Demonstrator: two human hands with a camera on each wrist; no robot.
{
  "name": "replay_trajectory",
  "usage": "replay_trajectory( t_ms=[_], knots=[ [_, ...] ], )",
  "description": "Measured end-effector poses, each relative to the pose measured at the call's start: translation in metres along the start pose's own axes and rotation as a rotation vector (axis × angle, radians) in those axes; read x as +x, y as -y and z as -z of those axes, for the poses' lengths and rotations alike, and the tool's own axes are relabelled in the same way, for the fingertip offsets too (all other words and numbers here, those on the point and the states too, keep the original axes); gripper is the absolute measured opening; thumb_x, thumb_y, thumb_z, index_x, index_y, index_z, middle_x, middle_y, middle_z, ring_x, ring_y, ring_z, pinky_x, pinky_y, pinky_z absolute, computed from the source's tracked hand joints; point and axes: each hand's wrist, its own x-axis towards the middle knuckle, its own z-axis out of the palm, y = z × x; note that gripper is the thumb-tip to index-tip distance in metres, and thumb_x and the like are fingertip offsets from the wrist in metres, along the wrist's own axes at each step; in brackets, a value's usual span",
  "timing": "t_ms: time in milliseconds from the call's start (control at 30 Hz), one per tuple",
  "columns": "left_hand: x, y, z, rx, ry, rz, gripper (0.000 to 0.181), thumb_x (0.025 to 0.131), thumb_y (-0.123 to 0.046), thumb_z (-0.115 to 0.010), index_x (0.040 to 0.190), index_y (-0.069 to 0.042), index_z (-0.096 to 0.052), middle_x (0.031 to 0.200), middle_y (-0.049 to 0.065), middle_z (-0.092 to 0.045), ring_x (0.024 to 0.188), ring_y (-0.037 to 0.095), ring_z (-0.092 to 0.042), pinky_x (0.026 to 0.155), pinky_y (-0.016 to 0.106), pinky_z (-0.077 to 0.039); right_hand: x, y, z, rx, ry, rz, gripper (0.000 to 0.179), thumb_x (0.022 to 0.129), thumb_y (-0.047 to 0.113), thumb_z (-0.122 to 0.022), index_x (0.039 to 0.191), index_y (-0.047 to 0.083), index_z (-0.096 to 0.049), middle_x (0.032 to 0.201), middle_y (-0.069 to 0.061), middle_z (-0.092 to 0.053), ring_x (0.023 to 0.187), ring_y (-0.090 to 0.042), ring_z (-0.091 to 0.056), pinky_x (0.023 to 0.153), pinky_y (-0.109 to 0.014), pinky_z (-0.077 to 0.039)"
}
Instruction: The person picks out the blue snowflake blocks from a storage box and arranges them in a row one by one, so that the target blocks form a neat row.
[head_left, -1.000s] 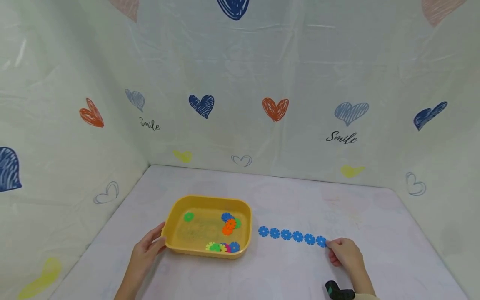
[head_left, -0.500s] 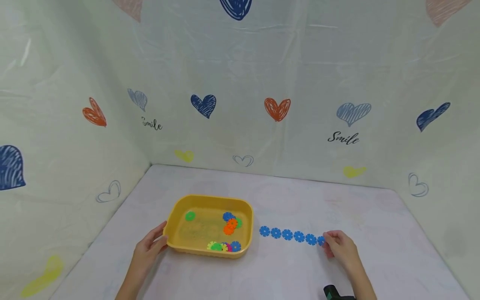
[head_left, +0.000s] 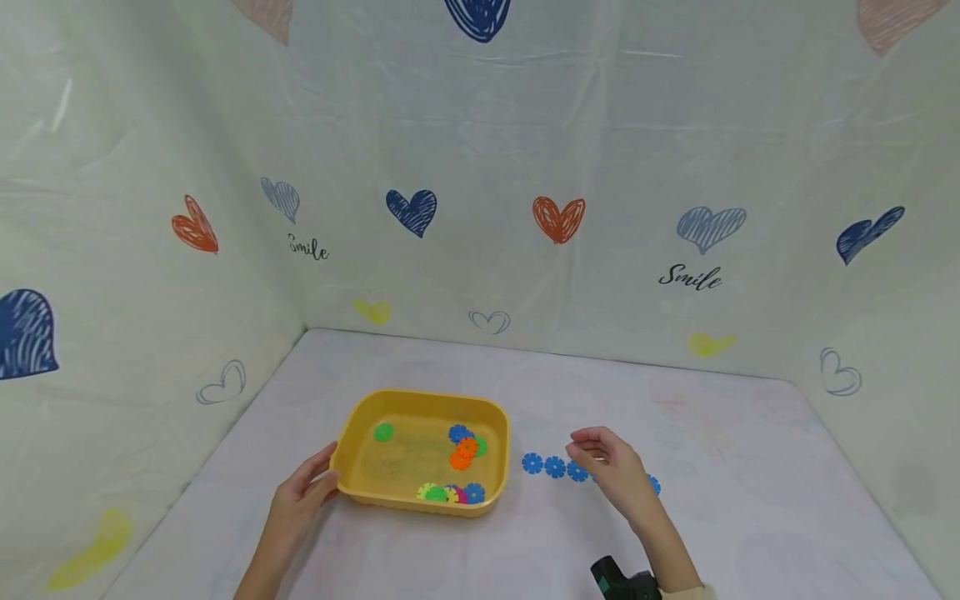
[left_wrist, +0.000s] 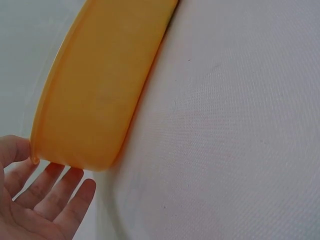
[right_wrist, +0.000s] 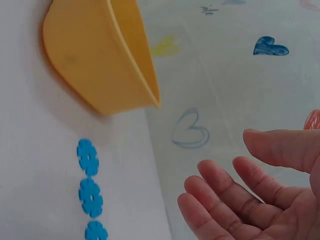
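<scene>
At the left end of a yellow tray (head_left: 405, 454), my left hand (head_left: 296, 497) touches the outer wall and rim with fairly straight fingers. The left wrist view shows its fingertips (left_wrist: 75, 172) against the tray's end. My right hand (head_left: 618, 479) hangs over a row of blue snowflake discs (head_left: 532, 463) on the table. In the right wrist view this hand (right_wrist: 280, 210) holds nothing, its thumb apart from its loosely bent fingers. It hides part of the row in the head view; the disc at the row's right end (head_left: 655, 484) peeks out behind the wrist.
Inside the tray lie loose snowflake discs: a green one (head_left: 383, 432) by itself, orange ones (head_left: 461, 458) among others, and a mixed cluster with a blue one (head_left: 474, 493) along the near wall. A heart-printed sheet (head_left: 480, 250) walls the white table (head_left: 420, 550).
My right hand has let go of the row's rightmost disc and moved left over the row towards the tray. The left hand stays at the tray's end.
</scene>
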Motion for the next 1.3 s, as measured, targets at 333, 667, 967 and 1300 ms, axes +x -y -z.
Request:
replay_trajectory(
  t_ms=[333,667,967,1300],
  knots=[
    [0.0,-0.001,0.0,-0.002,-0.001,0.012,0.047,0.094,-0.009,-0.051,0.14,-0.001,-0.039,0.138,0.026,-0.044,0.09,-0.01,-0.057,0.081,0.014,-0.053,0.007,0.025,-0.049,0.092,0.122,0.089,0.028,0.084,0.017,-0.068,0.107,0.003,-0.061,0.099,-0.007,-0.066,0.092,-0.018,-0.061,0.085,-0.034,-0.056],
    [0.0,-0.003,-0.001,0.019,0.004,0.046,0.047,0.095,-0.01,-0.049,0.141,-0.003,-0.038,0.14,0.023,-0.043,0.091,-0.012,-0.055,0.085,0.021,-0.054,0.013,0.039,-0.081,0.106,0.339,0.18,0.028,0.085,0.012,-0.067,0.109,-0.001,-0.06,0.103,-0.012,-0.064,0.093,-0.021,-0.06,0.087,-0.037,-0.055],
    [0.001,-0.001,0.0,0.039,-0.003,0.049,0.048,0.095,-0.009,-0.05,0.14,-0.004,-0.039,0.14,0.022,-0.044,0.095,-0.01,-0.056,0.086,0.022,-0.054,0.022,0.046,-0.107,-0.005,0.5,0.174,0.025,0.081,0.001,-0.068,0.105,0.001,-0.063,0.103,-0.013,-0.064,0.091,-0.021,-0.056,0.084,-0.036,-0.055],
    [0.001,-0.002,0.0,0.049,-0.011,0.04,0.047,0.094,-0.009,-0.05,0.14,-0.004,-0.04,0.139,0.022,-0.045,0.097,-0.005,-0.058,0.084,0.022,-0.054,0.031,0.048,-0.126,-0.353,0.627,0.17,0.023,0.077,-0.008,-0.062,0.093,0.009,-0.061,0.08,-0.001,-0.053,0.075,-0.015,-0.047,0.065,-0.023,-0.047]
  ],
)
